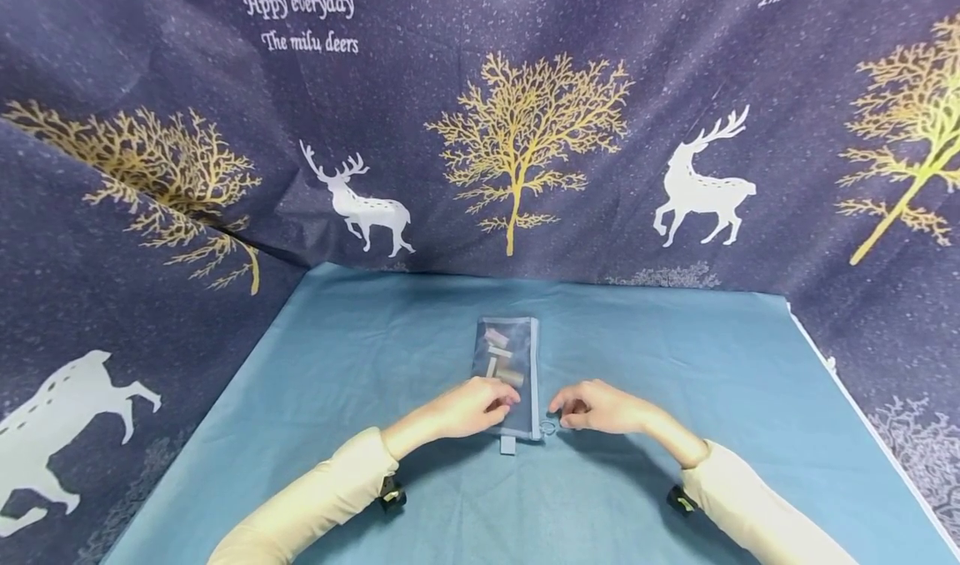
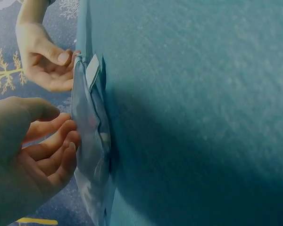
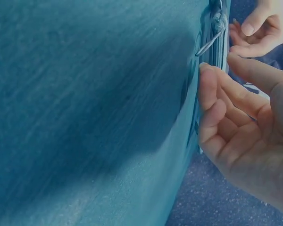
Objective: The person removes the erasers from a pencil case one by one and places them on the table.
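Note:
A dark see-through zip pouch (image 1: 522, 338) lies flat on the blue cloth, its pale zipper edge (image 1: 534, 365) along the right side. Through its cover show a pinkish piece (image 1: 495, 337), a tan piece (image 1: 512, 376) and whitish pieces. My left hand (image 1: 474, 407) rests over the pouch's lower left part, fingers loosely bent and gripping nothing. Just right of the zipper's near end, my right hand (image 1: 598, 407) hovers with thumb and fingers apart, close to a small ring (image 1: 550, 426). In the right wrist view, a cord-like pull (image 3: 211, 43) sits just beyond the fingertips.
A small pale tab (image 1: 507, 445) sticks out from the pouch's near edge. Blue cloth (image 1: 360, 340) covers the table. Behind and left hangs a dark backdrop (image 1: 465, 15) with deer and trees. Each wrist wears a small black camera, such as the left one (image 1: 392, 494).

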Available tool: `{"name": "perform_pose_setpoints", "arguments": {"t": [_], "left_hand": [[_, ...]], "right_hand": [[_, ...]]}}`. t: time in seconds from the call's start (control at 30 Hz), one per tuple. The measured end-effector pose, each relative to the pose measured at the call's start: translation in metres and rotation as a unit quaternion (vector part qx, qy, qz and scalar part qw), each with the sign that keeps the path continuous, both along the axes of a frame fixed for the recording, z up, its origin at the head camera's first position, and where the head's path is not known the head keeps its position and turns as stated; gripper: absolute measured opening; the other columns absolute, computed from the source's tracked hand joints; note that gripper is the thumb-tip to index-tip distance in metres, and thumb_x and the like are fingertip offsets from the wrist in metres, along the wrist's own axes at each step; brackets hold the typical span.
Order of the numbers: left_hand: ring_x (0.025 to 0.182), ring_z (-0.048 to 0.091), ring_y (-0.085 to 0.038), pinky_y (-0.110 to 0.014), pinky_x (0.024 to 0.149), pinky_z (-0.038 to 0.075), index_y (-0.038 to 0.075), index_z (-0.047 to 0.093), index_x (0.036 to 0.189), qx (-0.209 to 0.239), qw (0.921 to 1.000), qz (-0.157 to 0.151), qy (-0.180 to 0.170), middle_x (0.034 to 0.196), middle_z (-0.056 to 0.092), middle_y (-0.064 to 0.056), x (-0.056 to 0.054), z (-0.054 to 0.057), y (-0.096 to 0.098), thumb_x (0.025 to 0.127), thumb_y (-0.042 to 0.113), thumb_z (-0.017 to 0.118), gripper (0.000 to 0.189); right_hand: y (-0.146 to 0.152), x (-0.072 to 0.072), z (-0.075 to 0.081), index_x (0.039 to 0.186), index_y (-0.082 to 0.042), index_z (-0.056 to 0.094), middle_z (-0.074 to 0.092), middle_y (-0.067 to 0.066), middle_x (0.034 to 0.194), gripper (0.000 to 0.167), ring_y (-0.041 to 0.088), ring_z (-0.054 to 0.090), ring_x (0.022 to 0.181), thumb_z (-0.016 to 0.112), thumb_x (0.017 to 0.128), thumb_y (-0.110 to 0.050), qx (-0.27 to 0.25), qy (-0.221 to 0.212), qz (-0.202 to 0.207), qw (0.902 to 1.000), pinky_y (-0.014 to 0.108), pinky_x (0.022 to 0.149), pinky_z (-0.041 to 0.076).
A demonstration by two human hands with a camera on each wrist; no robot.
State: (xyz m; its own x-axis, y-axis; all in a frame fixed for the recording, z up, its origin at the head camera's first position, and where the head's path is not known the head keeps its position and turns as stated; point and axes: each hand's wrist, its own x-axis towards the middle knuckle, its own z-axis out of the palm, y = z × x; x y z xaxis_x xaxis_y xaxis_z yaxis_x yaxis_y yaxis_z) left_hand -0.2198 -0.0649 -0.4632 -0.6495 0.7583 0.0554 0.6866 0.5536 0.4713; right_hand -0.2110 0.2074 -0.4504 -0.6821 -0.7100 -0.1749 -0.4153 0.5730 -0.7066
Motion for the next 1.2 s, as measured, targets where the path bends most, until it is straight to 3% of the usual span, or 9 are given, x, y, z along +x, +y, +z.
{"name": "perform_pose_setpoints", "arguments": {"t": [0.2, 0.3, 0.4, 0.53, 0.7, 0.93, 1.2], "left_hand": [[0.083, 0.052, -0.003, -0.016, 0.073, 0.047, 0.014, 0.067, 0.117, -0.014, 0.9982, -0.007, 0.058, 0.100, 0.062, 0.003, 0.002, -0.003, 0.005, 0.095, 0.018, 0.059, 0.023], [0.094, 0.053, -0.007, -0.018, 0.079, 0.048, 0.016, 0.066, 0.118, -0.020, 0.9947, -0.011, 0.101, 0.112, 0.060, 0.000, 0.003, -0.004, 0.007, 0.094, 0.023, 0.062, 0.025], [0.115, 0.054, -0.017, -0.026, 0.091, 0.051, 0.014, 0.061, 0.125, -0.039, 0.9907, -0.009, 0.130, 0.130, 0.056, -0.007, 0.005, -0.003, 0.010, 0.093, 0.030, 0.064, 0.036], [0.138, 0.042, -0.029, -0.038, 0.104, 0.046, 0.008, 0.052, 0.137, -0.090, 0.9863, 0.005, 0.138, 0.146, 0.047, -0.014, 0.010, -0.001, 0.014, 0.092, 0.041, 0.064, 0.057], [0.142, 0.036, -0.030, -0.037, 0.106, 0.045, 0.005, 0.047, 0.141, -0.140, 0.9783, 0.014, 0.152, 0.150, 0.043, -0.015, 0.015, -0.003, 0.018, 0.090, 0.054, 0.061, 0.073], [0.142, 0.036, -0.031, -0.035, 0.101, 0.049, 0.001, 0.044, 0.142, -0.146, 0.9729, 0.019, 0.178, 0.150, 0.042, -0.018, 0.017, -0.008, 0.022, 0.087, 0.058, 0.062, 0.081], [0.141, 0.037, -0.032, -0.036, 0.106, 0.045, -0.001, 0.044, 0.142, -0.154, 0.9727, 0.020, 0.172, 0.149, 0.043, -0.019, 0.018, -0.008, 0.024, 0.089, 0.055, 0.062, 0.079]], "right_hand": [[-0.004, -0.001, -0.003, 0.111, -0.005, 0.066, 0.073, 0.001, 0.087, 0.023, 0.008, 0.067, 0.075, 0.066, 0.091, -0.016, -0.001, 0.012, 0.012, 0.9999, 0.021, 0.068, 0.053], [-0.007, 0.000, -0.004, 0.113, -0.004, 0.065, 0.072, -0.001, 0.088, 0.026, 0.004, 0.065, 0.075, 0.067, 0.091, -0.017, 0.005, 0.008, 0.014, 0.9999, 0.020, 0.069, 0.052], [-0.010, 0.000, -0.004, 0.116, -0.004, 0.064, 0.071, -0.003, 0.088, 0.030, 0.002, 0.063, 0.075, 0.067, 0.091, -0.019, 0.017, 0.015, 0.017, 0.9996, 0.020, 0.070, 0.052], [-0.013, 0.000, -0.005, 0.114, -0.005, 0.065, 0.070, -0.005, 0.084, 0.029, -0.001, 0.061, 0.073, 0.070, 0.089, -0.020, 0.035, 0.039, 0.022, 0.9984, 0.020, 0.069, 0.051], [-0.017, 0.002, -0.008, 0.107, -0.009, 0.066, 0.068, -0.005, 0.082, 0.025, 0.000, 0.059, 0.071, 0.073, 0.086, -0.019, 0.044, 0.065, 0.029, 0.9965, 0.020, 0.067, 0.050], [-0.021, 0.004, -0.007, 0.105, -0.010, 0.063, 0.065, -0.001, 0.085, 0.023, -0.001, 0.054, 0.069, 0.074, 0.085, -0.015, 0.058, 0.090, 0.031, 0.9937, 0.020, 0.065, 0.048], [-0.024, 0.006, -0.010, 0.088, -0.013, 0.068, 0.064, -0.005, 0.076, 0.008, 0.000, 0.052, 0.066, 0.074, 0.084, -0.009, 0.043, 0.200, 0.038, 0.9780, 0.016, 0.062, 0.045]]}}
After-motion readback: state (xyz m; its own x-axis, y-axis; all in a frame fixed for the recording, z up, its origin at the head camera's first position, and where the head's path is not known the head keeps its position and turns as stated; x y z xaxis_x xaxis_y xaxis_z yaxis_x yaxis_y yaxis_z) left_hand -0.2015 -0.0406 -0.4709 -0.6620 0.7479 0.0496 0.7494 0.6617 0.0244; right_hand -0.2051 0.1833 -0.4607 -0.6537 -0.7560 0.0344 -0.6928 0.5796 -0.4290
